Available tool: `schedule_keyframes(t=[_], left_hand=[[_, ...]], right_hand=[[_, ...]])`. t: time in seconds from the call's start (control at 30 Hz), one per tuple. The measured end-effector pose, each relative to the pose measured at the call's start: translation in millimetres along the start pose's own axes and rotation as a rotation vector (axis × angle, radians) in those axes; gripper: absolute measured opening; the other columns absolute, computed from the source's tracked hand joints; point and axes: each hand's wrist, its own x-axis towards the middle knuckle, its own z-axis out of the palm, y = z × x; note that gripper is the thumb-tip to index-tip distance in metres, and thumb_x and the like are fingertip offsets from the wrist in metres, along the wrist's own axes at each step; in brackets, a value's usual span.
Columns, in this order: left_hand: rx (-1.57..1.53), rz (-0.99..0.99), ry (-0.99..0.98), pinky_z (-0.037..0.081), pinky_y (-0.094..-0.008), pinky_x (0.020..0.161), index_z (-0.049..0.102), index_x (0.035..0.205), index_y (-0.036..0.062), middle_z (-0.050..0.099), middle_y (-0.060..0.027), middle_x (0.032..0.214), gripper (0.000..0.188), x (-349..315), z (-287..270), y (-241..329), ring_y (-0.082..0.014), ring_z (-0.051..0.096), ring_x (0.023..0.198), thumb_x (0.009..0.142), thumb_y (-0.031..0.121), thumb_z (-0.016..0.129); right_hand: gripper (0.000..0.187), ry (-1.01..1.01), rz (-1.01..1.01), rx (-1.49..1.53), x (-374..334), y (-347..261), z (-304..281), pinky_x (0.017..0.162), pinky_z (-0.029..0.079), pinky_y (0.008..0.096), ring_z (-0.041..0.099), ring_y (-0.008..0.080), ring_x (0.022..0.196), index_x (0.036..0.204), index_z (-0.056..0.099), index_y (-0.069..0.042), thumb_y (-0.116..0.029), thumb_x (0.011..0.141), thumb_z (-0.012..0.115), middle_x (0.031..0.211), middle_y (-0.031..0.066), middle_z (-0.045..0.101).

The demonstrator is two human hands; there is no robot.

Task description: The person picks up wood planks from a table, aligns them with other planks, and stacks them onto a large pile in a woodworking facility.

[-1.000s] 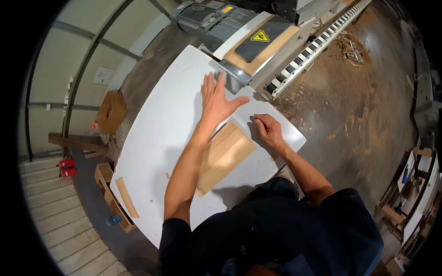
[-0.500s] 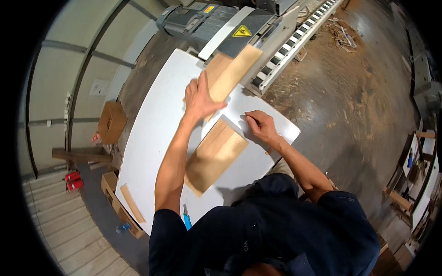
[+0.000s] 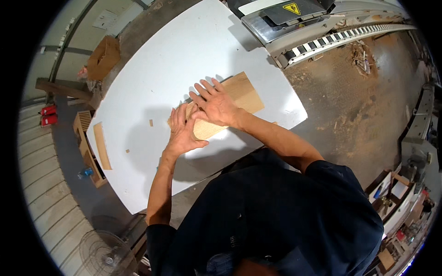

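A flat, pale wooden board [image 3: 246, 92] lies slantwise on the white tabletop [image 3: 193, 41]. Across its left end spans my left hand [image 3: 183, 131], fingers toward the far edge and thumb at the near edge. My right hand [image 3: 216, 105] rests on the board's middle with its fingers spread and stretched out. The two hands meet near the thumb of the right one. Much of the board's left half is hidden under them, and whether a second board lies beneath it I cannot tell.
A machine with a dark hood [image 3: 299, 14] and a roller rail [image 3: 331, 40] borders the table at the far right. A narrow wooden strip [image 3: 102, 146] and small wood offcuts [image 3: 151, 123] lie on the left. Beyond stand a cardboard box [image 3: 103, 59] and a fan [image 3: 108, 257].
My left hand has come back from the machine, where it held a board. My right hand has moved from beside the boards onto one. Only one board now shows, and the view has shifted.
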Motion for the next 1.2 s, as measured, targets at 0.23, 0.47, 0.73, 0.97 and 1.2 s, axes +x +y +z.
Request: schedule_keyframes(t=[0.23,0.47,0.73,0.97,1.2], left_hand=[[-0.006,-0.01,0.057,0.008,-0.056,0.117,0.027,0.15,0.0107,0.021,-0.0233,0.148,0.121,-3.9,4.2,-1.5,-0.0419,0.018,0.139,0.049,0.038,0.087],[-0.203,-0.356,0.292,0.026,-0.0469,0.112,0.027,0.147,-0.0008,0.02,-0.0274,0.149,0.107,-21.5,8.1,1.1,-0.0375,0.025,0.138,0.063,0.032,0.086],[-1.265,-0.854,0.319,0.049,-0.0343,0.088,0.051,0.126,-0.0101,0.063,-0.02,0.113,0.057,-29.7,28.1,-18.3,-0.0256,0.062,0.101,0.083,0.02,0.075],[-1.429,-0.886,0.213,0.051,-0.0356,0.087,0.051,0.124,-0.0128,0.064,-0.0197,0.113,0.058,-23.1,17.9,-24.1,-0.0262,0.063,0.102,0.081,0.016,0.076],[-1.05,-0.677,0.589,0.05,-0.0349,0.09,0.055,0.123,-0.0021,0.061,-0.0151,0.118,0.055,-33.2,34.4,-0.1,-0.0234,0.056,0.112,0.073,0.005,0.079]], right_hand=[[0.071,-0.026,0.44,-0.046,17.1,104.1,-26.0,0.112,0.023,0.0521,0.035,0.0392,0.135,0.14,0.046,-0.01,-0.063,0.095,0.028,0.144,0.0187,0.043],[0.052,0.111,0.826,0.519,-47.9,127.7,-53.6,0.077,0.046,0.0436,0.061,0.0364,0.087,0.089,0.063,0.0,-0.048,0.098,0.044,0.096,0.0176,0.068],[0.066,-0.303,0.904,0.875,-42.5,81.6,-59.5,0.073,0.052,0.0364,0.065,0.0254,0.088,0.105,0.063,0.013,-0.051,0.089,0.062,0.096,0.0212,0.067],[0.074,-0.501,0.823,0.835,-26.2,87.3,-64.4,0.07,0.05,0.0349,0.062,0.0233,0.083,0.108,0.061,0.012,-0.053,0.076,0.076,0.087,0.0169,0.064],[0.063,-0.065,0.682,1.201,-60.7,86.4,-61.9,0.081,0.052,0.036,0.063,0.0248,0.096,0.121,0.056,0.006,-0.01,0.068,0.085,0.109,0.0155,0.064]])
